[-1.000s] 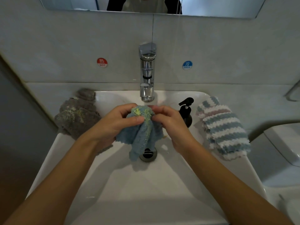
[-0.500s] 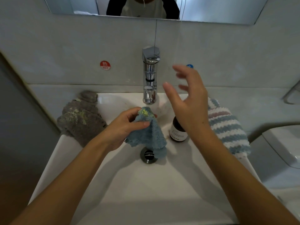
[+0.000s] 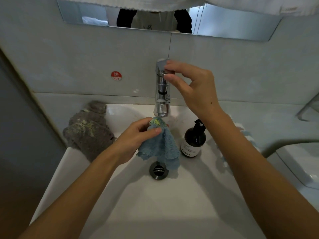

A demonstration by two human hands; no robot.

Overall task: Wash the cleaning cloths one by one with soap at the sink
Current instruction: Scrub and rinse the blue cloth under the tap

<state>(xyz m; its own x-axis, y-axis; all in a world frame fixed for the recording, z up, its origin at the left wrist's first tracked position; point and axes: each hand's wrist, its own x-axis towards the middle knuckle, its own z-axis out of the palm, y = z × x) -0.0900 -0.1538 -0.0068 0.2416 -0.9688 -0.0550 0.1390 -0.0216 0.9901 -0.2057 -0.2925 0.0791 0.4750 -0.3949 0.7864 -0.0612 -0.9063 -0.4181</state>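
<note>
Splash risk imo: right hand (image 3: 193, 87) has its fingertips on the tap handle (image 3: 162, 65) at 12 o'clock, left hand (image 3: 138, 138) pinches the blue cloth (image 3: 162, 147) under the spout, so 1 hard twist could spray everywhere.

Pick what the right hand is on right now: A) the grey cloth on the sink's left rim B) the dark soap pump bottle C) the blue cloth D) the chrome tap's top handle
D: the right hand has its fingertips at the top handle of the chrome tap, while the left hand holds the fluffy blue cloth under the spout.
</note>
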